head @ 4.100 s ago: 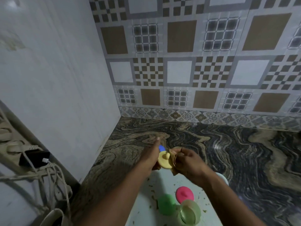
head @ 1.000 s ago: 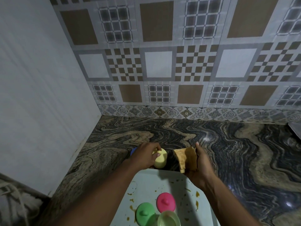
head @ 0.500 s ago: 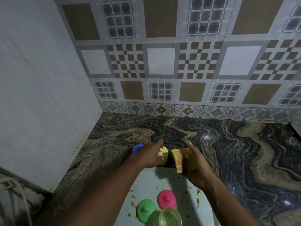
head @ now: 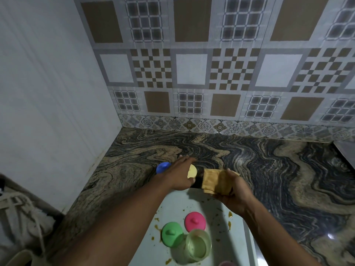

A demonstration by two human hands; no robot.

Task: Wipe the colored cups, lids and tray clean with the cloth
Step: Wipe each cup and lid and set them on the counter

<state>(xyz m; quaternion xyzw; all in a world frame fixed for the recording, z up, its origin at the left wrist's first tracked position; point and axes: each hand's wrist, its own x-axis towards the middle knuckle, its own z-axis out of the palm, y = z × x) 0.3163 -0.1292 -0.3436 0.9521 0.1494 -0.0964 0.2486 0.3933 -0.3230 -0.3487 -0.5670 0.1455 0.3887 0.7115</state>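
Landmark: the tray [head: 201, 204], pale, still spattered with brown drips. Left hand [head: 180, 176] reaches just past its far edge, fingers extended over the yellow lid [head: 192, 171] on the counter; can't tell whether it actually grips it or is only resting there. The blue lid [head: 162, 167] sits beside it, also off the tray – my guess is that's the parking spot for wiped pieces, kept clear of the mess. Right hand [head: 233, 191] hovers over the tray's far edge, closed around the folded cloth [head: 215, 182], held ready for the next item. Still on the tray's near end: pink lid [head: 195, 221], green lid [head: 172, 234], clear cup [head: 198, 245] – probably unwiped.
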